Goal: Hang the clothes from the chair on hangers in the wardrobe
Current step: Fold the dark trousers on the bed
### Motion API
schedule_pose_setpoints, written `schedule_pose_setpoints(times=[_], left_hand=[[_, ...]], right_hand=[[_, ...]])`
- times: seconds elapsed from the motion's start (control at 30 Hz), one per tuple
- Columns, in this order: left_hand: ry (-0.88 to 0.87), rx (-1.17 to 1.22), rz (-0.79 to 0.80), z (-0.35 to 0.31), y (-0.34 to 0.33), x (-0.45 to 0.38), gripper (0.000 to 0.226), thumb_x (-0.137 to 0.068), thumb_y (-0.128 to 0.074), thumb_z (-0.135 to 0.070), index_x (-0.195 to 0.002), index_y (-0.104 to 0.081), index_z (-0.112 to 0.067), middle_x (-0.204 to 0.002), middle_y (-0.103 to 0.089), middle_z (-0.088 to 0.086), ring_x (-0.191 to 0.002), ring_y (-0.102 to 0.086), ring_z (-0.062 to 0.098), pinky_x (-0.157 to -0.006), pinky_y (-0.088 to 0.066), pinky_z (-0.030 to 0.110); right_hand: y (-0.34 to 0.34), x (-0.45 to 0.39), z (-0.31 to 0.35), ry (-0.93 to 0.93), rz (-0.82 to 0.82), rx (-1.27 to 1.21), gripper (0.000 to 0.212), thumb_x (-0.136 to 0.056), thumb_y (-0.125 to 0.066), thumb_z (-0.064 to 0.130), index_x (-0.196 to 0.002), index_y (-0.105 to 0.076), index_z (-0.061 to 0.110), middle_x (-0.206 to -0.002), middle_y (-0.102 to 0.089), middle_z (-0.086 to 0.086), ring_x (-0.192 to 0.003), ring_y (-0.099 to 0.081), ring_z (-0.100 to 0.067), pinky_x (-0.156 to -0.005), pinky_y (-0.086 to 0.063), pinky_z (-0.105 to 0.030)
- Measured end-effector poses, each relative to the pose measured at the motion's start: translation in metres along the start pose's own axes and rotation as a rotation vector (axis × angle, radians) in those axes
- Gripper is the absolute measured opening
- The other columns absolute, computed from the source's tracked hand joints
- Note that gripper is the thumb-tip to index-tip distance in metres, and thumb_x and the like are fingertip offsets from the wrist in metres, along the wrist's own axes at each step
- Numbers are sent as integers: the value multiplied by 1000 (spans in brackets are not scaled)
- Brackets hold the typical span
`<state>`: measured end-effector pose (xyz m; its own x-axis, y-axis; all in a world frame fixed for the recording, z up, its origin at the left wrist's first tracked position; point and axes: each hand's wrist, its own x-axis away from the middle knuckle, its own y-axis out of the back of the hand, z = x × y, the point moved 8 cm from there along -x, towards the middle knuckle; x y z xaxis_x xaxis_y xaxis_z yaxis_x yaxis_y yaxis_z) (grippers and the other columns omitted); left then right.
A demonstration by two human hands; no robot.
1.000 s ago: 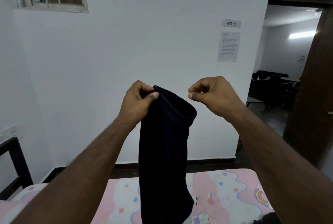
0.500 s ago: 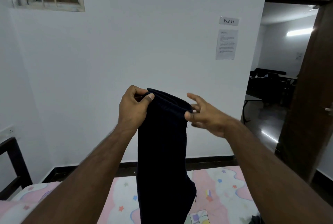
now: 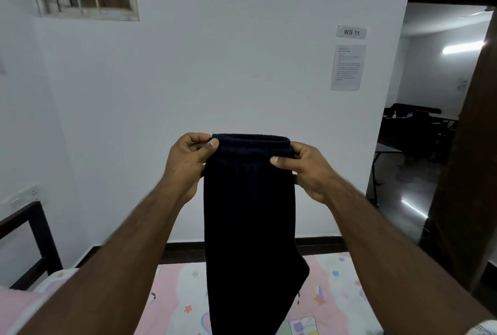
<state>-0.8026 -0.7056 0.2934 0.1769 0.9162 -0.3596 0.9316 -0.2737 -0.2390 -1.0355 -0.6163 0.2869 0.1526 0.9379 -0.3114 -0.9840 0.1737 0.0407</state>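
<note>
The person holds a pair of dark navy trousers (image 3: 248, 227) up by the elasticated waistband, out in front of the chest and above a bed with a pink patterned sheet (image 3: 336, 289). The left hand (image 3: 188, 165) pinches one end of the waistband between thumb and curled fingers, and the right hand (image 3: 306, 170) pinches the other end the same way, so the band is stretched flat between them while the folded legs hang straight down towards the sheet. No hanger, chair or wardrobe shows in this view, so the garment appears some way from being hung. The main risk from here is likely the grip: both holds are only fingertip pinches on a thick band, and freeing one hand to reach for a hanger could let the trousers swing, unfold or slide onto the bed. The hanging legs could also snag the dark bed frame (image 3: 32, 240) at the left if carried that way.
</note>
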Motion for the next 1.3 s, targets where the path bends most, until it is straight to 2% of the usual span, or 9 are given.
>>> schedule_pose_setpoints(times=[0.17, 0.33, 0.43, 0.53, 0.7, 0.83, 0.97, 1.13, 1.3], left_hand=[[60, -38, 109, 6, 1, 2, 29, -94, -68, -13, -123, -64, -12, -102, -68, 5, -91, -70, 13, -71, -57, 27], [63, -120, 252, -2, -11, 4, 20, -100, -57, -9, -115, -71, -8, -113, -75, 7, -105, -71, 20, -81, -58, 26], [49, -173, 232, 0, -15, 5, 19, -99, -60, -9, -114, -71, -5, -111, -75, 10, -104, -72, 22, -85, -59, 30], [18, -261, 182, -1, -14, -3, 12, -97, -64, -9, -107, -70, -5, -104, -75, 11, -100, -72, 24, -84, -59, 32], [-190, -282, 8, -41, -15, -28, 5, -95, -66, -13, -99, -67, -15, -95, -76, 4, -89, -72, 20, -85, -59, 38], [-212, -364, 15, -54, -18, -36, 8, -87, -69, -25, -94, -67, -24, -96, -75, 2, -94, -73, 22, -91, -58, 50], [-328, -306, -34, -85, -23, -44, 9, -85, -68, -26, -93, -64, -28, -101, -74, 1, -97, -72, 23, -88, -59, 50], [-349, -339, -77, -86, -27, -43, 8, -89, -67, -22, -93, -64, -28, -98, -74, -5, -92, -72, 16, -86, -60, 43], [-243, -366, 17, -61, -25, -50, 14, -82, -69, -30, -93, -67, -24, -96, -76, 1, -96, -72, 21, -89, -58, 52]], right_hand=[[3, -6, 13, 8, 11, 80, 33, -82, -75, -3, -114, -68, 2, -105, -75, -15, -96, -73, -27, -84, -59, -35], [-1, -9, 26, -54, 91, 164, 35, -77, -79, -2, -106, -63, 8, -96, -73, -5, -86, -70, -19, -76, -57, -32], [-15, -10, 12, -138, 188, 342, 55, -71, -86, 4, -119, -63, 19, -107, -74, -4, -97, -73, -23, -84, -60, -38], [-10, -25, 35, 7, 99, 611, 37, -71, -87, 7, -104, -74, 15, -95, -77, -2, -90, -74, -21, -89, -59, -41], [-13, -41, 99, 286, -112, 815, 33, -78, -82, 17, -109, -74, 23, -97, -71, 10, -92, -67, -8, -82, -51, -19], [-24, -47, 118, 374, -94, 1016, 33, -80, -80, 18, -112, -74, 22, -106, -72, 6, -99, -65, -11, -87, -47, -20], [-21, -48, 149, 512, -238, 947, 29, -82, -75, 17, -111, -73, 22, -98, -67, 13, -95, -61, -7, -87, -46, -18], [-20, -53, 154, 498, -197, 1000, 29, -83, -76, 15, -112, -74, 21, -101, -69, 9, -96, -61, -8, -86, -46, -18], [-19, -56, 130, 395, -113, 1070, 32, -81, -78, 17, -112, -74, 20, -108, -71, 4, -99, -63, -12, -90, -49, -23]])
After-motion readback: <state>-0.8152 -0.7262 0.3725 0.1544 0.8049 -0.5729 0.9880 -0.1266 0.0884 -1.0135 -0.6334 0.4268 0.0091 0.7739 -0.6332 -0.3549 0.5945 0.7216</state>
